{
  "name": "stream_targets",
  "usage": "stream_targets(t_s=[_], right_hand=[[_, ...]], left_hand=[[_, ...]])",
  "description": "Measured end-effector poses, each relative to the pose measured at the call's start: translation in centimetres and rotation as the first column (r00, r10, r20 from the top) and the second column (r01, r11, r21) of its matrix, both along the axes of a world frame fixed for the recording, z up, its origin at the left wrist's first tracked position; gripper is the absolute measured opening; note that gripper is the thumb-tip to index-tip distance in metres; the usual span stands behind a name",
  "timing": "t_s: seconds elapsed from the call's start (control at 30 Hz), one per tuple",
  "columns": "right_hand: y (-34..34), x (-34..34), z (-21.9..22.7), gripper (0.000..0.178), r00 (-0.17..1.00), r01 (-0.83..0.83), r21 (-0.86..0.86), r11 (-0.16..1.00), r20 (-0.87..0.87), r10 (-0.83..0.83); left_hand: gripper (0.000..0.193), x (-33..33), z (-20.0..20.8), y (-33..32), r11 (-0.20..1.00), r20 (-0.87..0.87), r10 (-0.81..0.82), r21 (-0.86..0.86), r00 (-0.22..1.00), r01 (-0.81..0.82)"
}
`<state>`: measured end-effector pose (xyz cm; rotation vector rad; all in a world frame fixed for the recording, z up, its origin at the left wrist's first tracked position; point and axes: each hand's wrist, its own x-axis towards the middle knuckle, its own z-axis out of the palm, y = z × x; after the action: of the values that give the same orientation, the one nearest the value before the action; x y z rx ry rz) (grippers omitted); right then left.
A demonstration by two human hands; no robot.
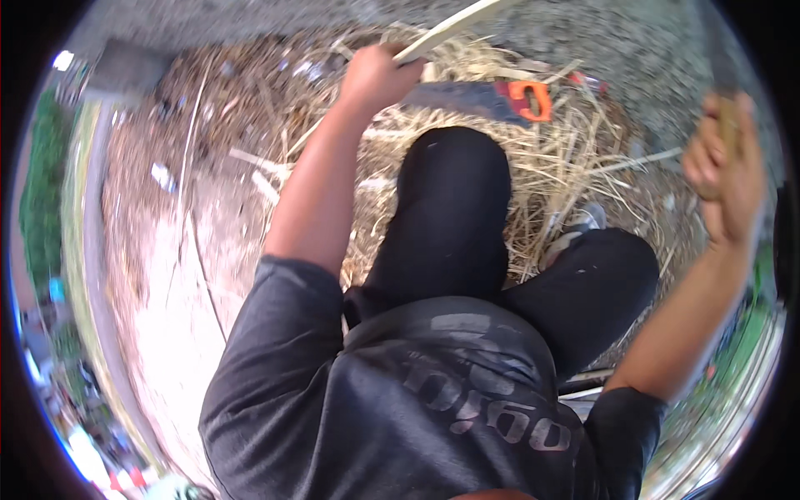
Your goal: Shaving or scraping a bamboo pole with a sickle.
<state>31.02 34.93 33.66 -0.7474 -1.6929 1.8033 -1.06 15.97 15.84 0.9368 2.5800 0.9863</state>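
My left hand point(375, 81) is closed around one end of a pale, peeled wooden strip point(454, 25), which slants up and right past the top of the view. At the far right my right hand point(733, 179) is raised, fingers wrapped round the wooden handle of a long knife point(728, 125). Its dark blade points up along the rim, blurred, so its exact shape is unclear. Below the strip, just right of my left hand, a handsaw point(467, 97) with an orange and dark red handle lies on the shavings, touched by neither hand.
Thin pale shavings point(550, 179) cover the ground around my bent legs point(454, 200). A rough grey wall or slab point(650, 67) runs along the far side, with a grey block point(129, 68) at far left. Long thin sticks point(190, 158) and litter point(163, 177) lie on the dirt at left.
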Motion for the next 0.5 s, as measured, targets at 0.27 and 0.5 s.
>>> stream_targets(t_s=[0.27,0.5], right_hand=[[-2.1,-3.7,-1.7,0.044,0.991,-0.087,-0.002,0.996,0.101,0.086],[-1.1,-0.9,4.1,0.038,0.994,-0.109,0.338,0.935,0.033,0.104]], left_hand=[[0.037,0.4,-5.7,-4.3,0.995,0.042,0.073,0.062,0.996,-0.075],[0.035,0.2,2.2,-2.1,0.969,-0.004,0.027,0.245,1.000,-0.025]])
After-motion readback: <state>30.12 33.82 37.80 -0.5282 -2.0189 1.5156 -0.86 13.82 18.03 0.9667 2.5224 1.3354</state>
